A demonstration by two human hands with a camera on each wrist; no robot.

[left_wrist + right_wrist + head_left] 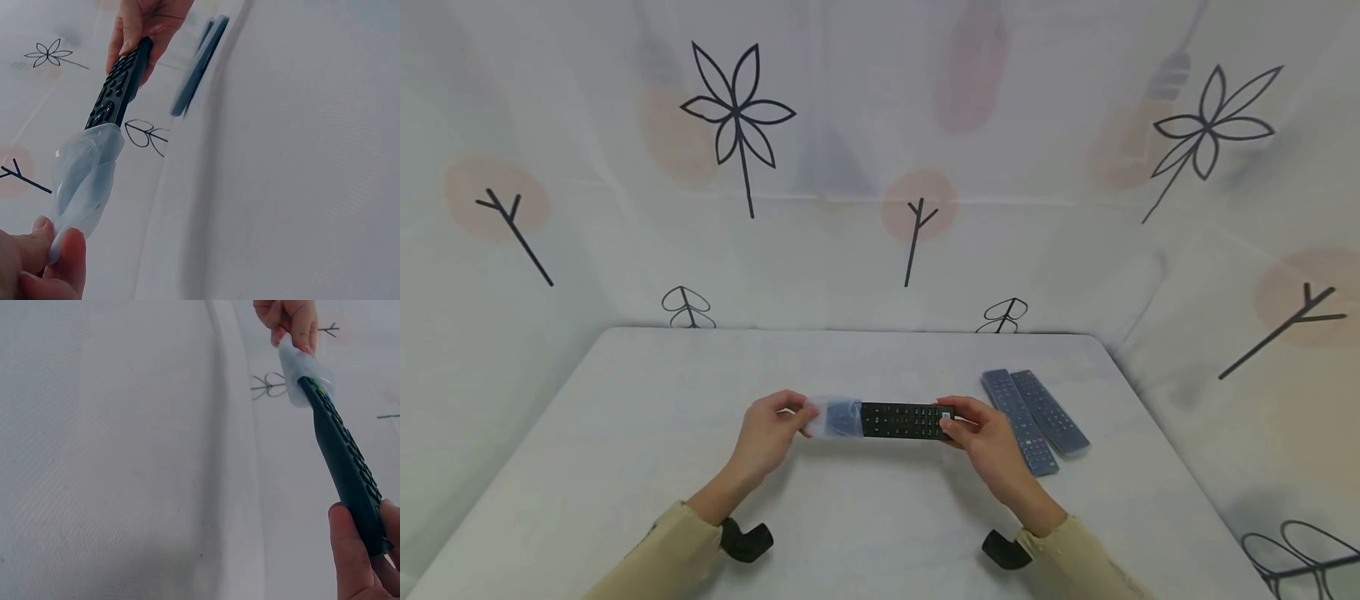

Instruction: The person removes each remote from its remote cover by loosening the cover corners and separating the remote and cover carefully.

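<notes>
A black remote control [901, 421] is held level above the white table, its buttons facing up in the head view. Its left part sits inside a translucent plastic sleeve [835, 417], which also shows crumpled in the left wrist view [87, 175]. My left hand [772, 433] pinches the far end of that sleeve between thumb and fingers. With thumb on top and fingers beneath, my right hand [988, 442] grips the bare right end of the remote. In the right wrist view the remote's dark underside [344, 462] shows.
Two more remotes, a nearer one [1018, 421] and a farther one [1051, 412], lie side by side on the table [625, 467], right of my right hand. Both look bluish. A white patterned cloth [850, 250] hangs behind the table. Black straps or mounts [747, 542] sit at both wrists.
</notes>
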